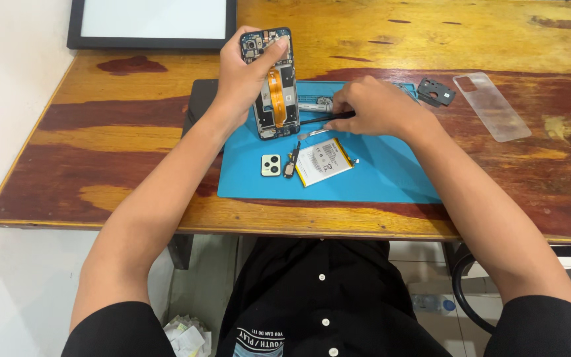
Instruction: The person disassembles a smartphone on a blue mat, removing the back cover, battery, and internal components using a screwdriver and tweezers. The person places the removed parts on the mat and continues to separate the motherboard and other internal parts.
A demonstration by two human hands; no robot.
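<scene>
Where the desk [133, 218] edge runs nearest the body, the wood is bare, worn and streaked red and yellow. Just beyond the edge lies a blue mat [378, 178]. On its near half: a small white camera cover [271, 164] with dark lenses, a thin dark part [291, 163] just beside it, then a flat battery [323, 162], white-faced with a yellow edge, lying tilted. All three rest on the mat, close together but apart from both hands.

Farther in, the left hand [242, 79] holds an opened phone [276, 89] upright, lower end resting on the mat, back cover off, an orange strip running down its middle. Grip clamped on the phone, thumb across the upper front, fingers behind.

Right hand [375, 106] just beside it, grip pinched together on a thin black tool [325, 119]; the tip points left toward the phone's lower half. Whether the tip touches the phone, cannot tell.

Past the right hand, off the mat: a dark bracket piece [436, 91] and a clear phone case [492, 106], flat on the wood. At the far left, a black-framed white panel [153, 23].
</scene>
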